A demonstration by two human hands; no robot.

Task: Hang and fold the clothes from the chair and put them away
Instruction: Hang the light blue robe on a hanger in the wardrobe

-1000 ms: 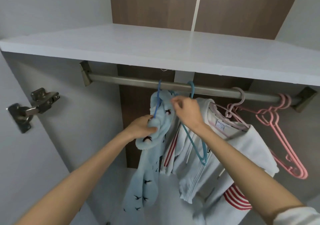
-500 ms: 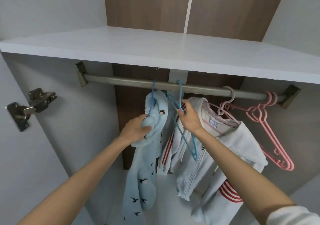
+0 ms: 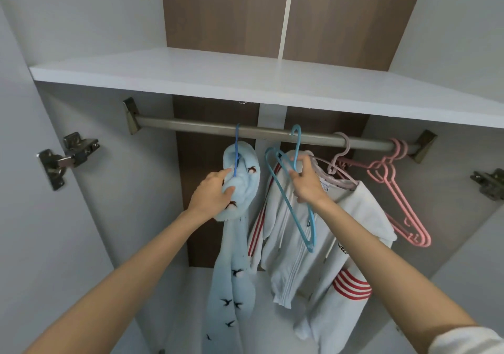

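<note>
Progress, as far as shown: 2 items are up on the rail (image 3: 191, 126). The white jacket (image 3: 294, 266) is on a pale hanger, and the blue garment (image 3: 231, 285) is draped over a thin blue hanger (image 3: 236, 149) just left of it, ends hanging down. Chair not in view, so can't tell how many clothes are left, nor whether any folding is done. Pink hangers (image 3: 403, 209) hang bare at the far right, so there's room for more. Both arms reach up and fwd into the wardrobe. L hand (image 3: 215, 195) has its fingers curled round the garment's bunched top, prob. settling it. R hand (image 3: 305, 187) pinches the neck of a spare hanger (image 3: 289, 203), tilted, hook at the rail. Can't tell if it's seated.
</note>
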